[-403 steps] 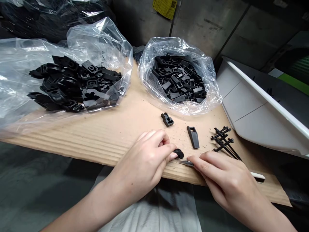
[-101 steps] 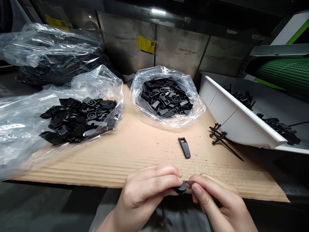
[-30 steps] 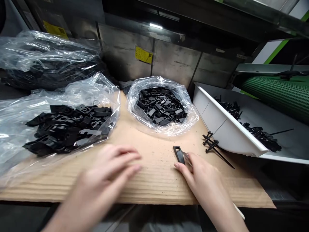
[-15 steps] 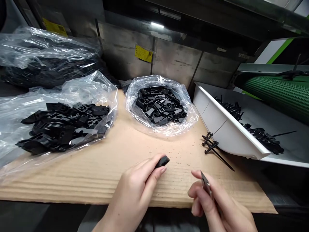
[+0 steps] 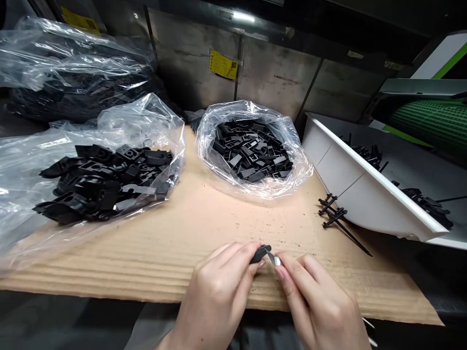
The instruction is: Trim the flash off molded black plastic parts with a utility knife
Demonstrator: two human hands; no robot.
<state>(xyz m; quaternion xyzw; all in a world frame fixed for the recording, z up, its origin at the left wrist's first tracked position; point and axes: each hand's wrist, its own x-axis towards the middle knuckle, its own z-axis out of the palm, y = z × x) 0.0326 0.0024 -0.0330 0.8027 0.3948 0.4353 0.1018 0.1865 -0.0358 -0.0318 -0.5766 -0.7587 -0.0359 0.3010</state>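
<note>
My left hand pinches a small black plastic part just above the near edge of the cardboard sheet. My right hand is closed round a thin metal blade, whose tip touches the part. Both hands meet at the sheet's front middle. The blade's handle is hidden under my right hand.
An open plastic bag of black parts lies at the left and a round bag of flat black pieces at the back middle. A white chute with black parts stands at the right, black sprue sticks beside it. A green conveyor belt runs behind.
The flat black piece that lay on the cardboard is no longer there. My hands have come together, and the blade now touches the part in my left hand.
</note>
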